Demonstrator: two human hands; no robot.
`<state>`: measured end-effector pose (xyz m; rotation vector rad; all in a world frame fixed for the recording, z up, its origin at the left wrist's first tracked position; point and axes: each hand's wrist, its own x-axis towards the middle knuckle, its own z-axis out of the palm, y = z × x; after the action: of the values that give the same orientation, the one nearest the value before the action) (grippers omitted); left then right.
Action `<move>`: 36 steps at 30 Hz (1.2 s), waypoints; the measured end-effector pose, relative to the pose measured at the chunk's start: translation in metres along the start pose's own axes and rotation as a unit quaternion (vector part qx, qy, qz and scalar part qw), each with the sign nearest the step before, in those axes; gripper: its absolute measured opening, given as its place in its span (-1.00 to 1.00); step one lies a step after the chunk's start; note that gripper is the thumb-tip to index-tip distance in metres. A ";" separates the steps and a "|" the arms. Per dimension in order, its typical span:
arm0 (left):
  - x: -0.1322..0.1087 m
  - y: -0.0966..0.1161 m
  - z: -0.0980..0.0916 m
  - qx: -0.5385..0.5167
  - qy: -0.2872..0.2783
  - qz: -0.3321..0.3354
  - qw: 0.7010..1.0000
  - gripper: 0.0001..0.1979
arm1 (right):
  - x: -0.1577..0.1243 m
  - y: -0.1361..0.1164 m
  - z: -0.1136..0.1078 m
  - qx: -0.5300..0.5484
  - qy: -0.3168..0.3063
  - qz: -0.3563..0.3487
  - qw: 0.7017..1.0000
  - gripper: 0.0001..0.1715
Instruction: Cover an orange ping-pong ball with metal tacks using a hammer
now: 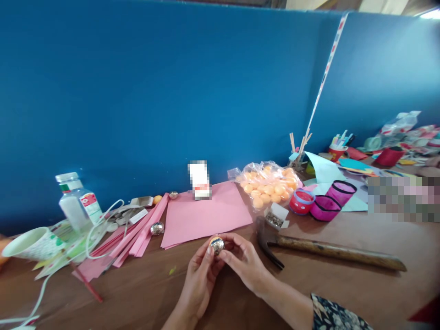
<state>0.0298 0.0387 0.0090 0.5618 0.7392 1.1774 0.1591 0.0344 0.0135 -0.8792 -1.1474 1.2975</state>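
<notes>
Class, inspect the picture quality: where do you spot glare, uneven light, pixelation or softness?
Head view: glints on the shiny ball held by the left hand and right hand, and glare on the clear bag; head view: the blue wall brightens toward the right; head view: coarse pixel blocks mask a white item; head view: far-right clutter looks soft.

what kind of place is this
Probably a craft workspace, though whether at home, school or a workshop isn't clear. Pink paper sheets, a bag of orange balls and a claw hammer share one brown table.
</notes>
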 end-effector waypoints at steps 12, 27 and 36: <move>-0.001 0.001 0.002 -0.040 -0.005 -0.025 0.999 -0.78 | 0.000 0.004 0.003 0.219 0.002 0.085 0.972 -0.74; -0.009 0.001 0.006 -0.029 -0.050 -0.046 0.997 -0.68 | 0.000 -0.002 0.003 0.262 -0.002 0.116 0.958 -0.79; -0.003 0.005 0.005 -0.026 -0.040 -0.066 0.997 -0.69 | -0.002 -0.014 0.002 0.041 0.083 0.073 0.993 -0.73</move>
<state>0.0300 0.0378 0.0170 0.5064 0.6654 1.0429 0.1610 0.0302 0.0267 -1.0041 -0.9075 1.3525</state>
